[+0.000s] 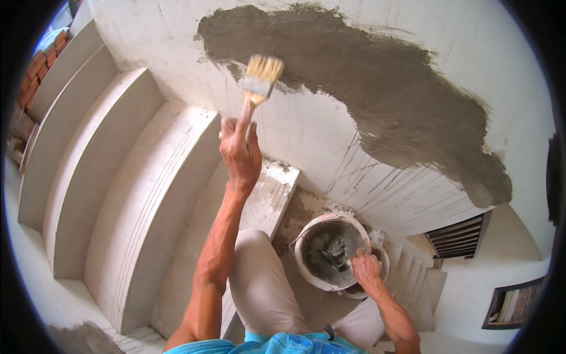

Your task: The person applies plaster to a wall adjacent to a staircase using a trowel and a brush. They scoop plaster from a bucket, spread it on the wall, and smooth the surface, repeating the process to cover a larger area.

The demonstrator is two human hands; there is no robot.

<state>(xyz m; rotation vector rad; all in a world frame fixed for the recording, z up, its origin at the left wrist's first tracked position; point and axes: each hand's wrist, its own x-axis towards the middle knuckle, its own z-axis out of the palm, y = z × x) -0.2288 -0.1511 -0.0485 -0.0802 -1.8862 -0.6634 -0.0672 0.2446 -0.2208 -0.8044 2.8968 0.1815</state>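
Note:
My left hand (pixel 240 150) is raised toward the wall, its fingers closed around the handle of a flat paintbrush (pixel 261 74). The brush has pale bristles and a metal band, and its bristles point up just in front of the lower left edge of a wet grey mortar patch (pixel 365 71). Low on the right, my right hand (pixel 367 268) is closed at the rim of a white bucket (pixel 300 256). Inside the bucket is grey mortar (pixel 337 243) with a small dark trowel (pixel 330 258) in it. The trowel's handle runs into my right hand, which mostly hides it.
Bare concrete steps (pixel 141 189) rise on the left, and more steps (pixel 407 271) descend at the right. A second bucket (pixel 384 262) stands partly behind the first. Grey drips streak the white wall (pixel 312 127) below the patch. A slatted vent (pixel 458 237) and stacked bricks (pixel 40 69) are farther off.

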